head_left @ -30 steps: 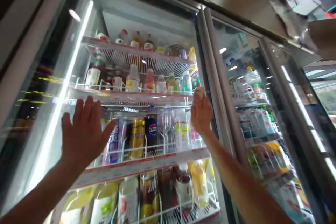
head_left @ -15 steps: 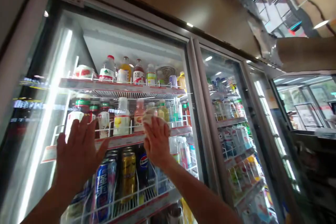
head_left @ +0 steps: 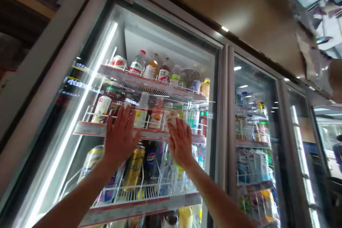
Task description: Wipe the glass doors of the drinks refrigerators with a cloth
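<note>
Right hand presses a crumpled white cloth to the fridge's glass door, mid-pane near its right edge. Left hand lies flat, fingers spread, bracing alongside. Best wiped with even, overlapping strokes.

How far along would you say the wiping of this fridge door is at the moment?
Done: cannot tell; no wiped patch stands out on the glass door. In hand: the right hand presses a white cloth to the glass near the middle, and the left hand lies flat beside it. Left: presumably the upper and lower glass.
</note>
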Demonstrator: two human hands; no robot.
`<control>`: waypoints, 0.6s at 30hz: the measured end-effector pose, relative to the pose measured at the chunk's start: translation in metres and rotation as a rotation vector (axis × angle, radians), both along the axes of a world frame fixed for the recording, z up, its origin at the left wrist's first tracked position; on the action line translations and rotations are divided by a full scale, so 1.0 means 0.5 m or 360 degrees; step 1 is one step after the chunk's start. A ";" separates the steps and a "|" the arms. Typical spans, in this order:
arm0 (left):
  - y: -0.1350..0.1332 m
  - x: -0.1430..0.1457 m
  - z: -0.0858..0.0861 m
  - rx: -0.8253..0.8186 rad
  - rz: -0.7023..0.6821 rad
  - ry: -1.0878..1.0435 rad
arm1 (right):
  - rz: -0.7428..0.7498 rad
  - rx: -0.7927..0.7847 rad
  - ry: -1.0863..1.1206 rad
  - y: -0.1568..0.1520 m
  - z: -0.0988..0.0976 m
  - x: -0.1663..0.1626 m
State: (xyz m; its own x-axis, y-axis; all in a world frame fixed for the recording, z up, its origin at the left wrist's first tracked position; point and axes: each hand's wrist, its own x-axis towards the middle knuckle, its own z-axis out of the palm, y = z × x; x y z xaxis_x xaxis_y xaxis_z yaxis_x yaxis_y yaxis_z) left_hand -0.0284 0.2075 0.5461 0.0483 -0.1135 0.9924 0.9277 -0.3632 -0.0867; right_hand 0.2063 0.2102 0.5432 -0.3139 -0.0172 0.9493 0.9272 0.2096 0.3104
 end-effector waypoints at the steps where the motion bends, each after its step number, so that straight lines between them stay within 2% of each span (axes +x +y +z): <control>1: 0.003 0.006 0.000 0.0015 -0.0001 0.0022 | -0.0006 0.0039 0.0113 0.001 0.007 0.018; 5: 0.010 0.014 -0.003 0.0047 0.0029 0.0058 | -0.0025 0.0223 0.0769 0.020 0.038 0.080; 7: 0.010 0.013 -0.003 0.0038 0.0057 0.0089 | 0.0005 0.0174 0.0673 0.021 0.025 0.067; 11: 0.002 0.005 0.000 0.0003 0.0135 0.0097 | 0.0074 0.0022 0.0047 0.008 -0.008 0.033; 12: -0.002 0.002 0.002 -0.0015 0.0142 0.0104 | 0.0068 0.0040 0.0070 0.009 -0.004 0.039; 16: -0.011 -0.008 0.013 -0.0041 0.0072 0.0191 | 0.0008 0.0319 0.0691 0.022 0.036 0.063; 18: -0.009 0.000 0.020 -0.0021 0.0011 0.0195 | 0.0001 0.0322 0.0638 0.021 0.034 0.032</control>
State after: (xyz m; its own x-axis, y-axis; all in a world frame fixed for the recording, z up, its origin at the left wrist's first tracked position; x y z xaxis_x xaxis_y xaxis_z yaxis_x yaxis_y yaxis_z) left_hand -0.0282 0.2030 0.5560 0.1702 -0.0999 0.9803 0.9128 -0.3589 -0.1951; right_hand 0.2224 0.2209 0.5602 0.0784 -0.2150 0.9735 0.9825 0.1824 -0.0389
